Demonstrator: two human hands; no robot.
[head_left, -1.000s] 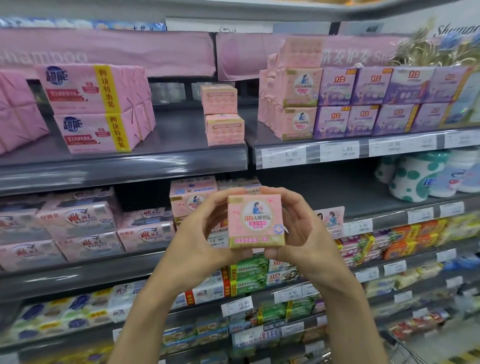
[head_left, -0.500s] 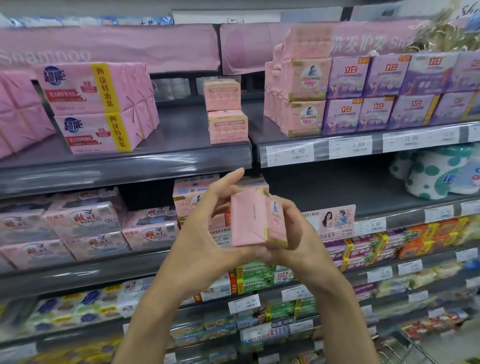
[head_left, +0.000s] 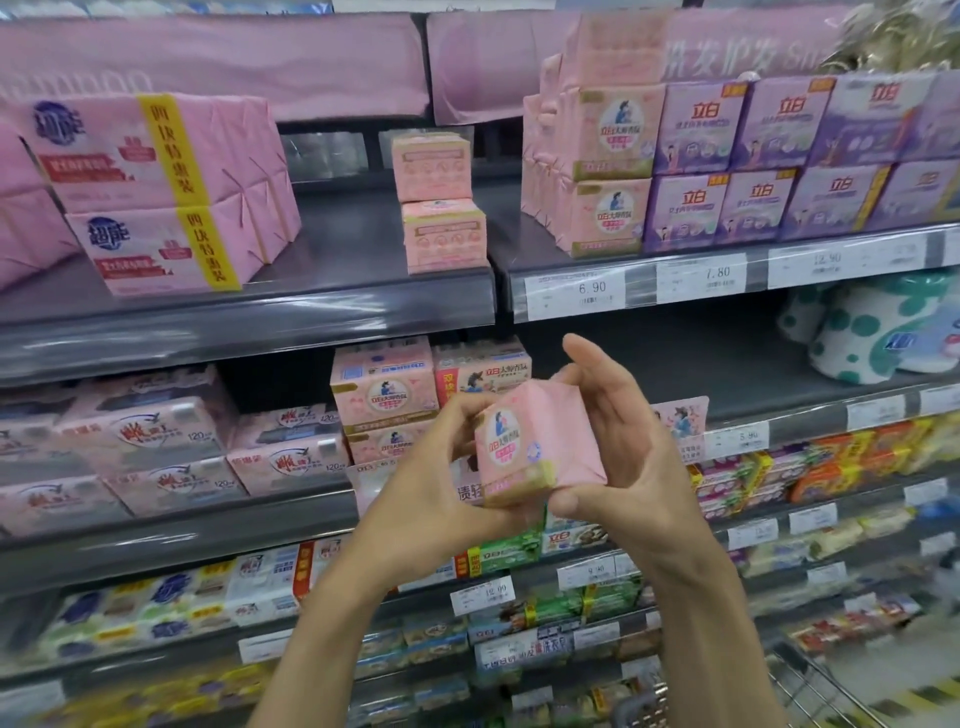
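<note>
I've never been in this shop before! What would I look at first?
First, the small pink soap pack in the middle, held by the left hand and right hand. Next, the big pink packs with yellow bands on the top shelf at left, and the purple boxes at top right.

Both forearms (head_left: 332, 623) raised, left hand (head_left: 431, 483) curled with fingertips pinching, right hand (head_left: 628, 457) cupped opposite, fingers pointing up

You stood in a supermarket aisle: dark shelves (head_left: 249, 312) rose in tiers before you, stacked with wrapped soap packs (head_left: 156, 192), printed price tags (head_left: 592, 288) lined their front edges, and a wire trolley (head_left: 810, 686) showed at lower right.
</note>
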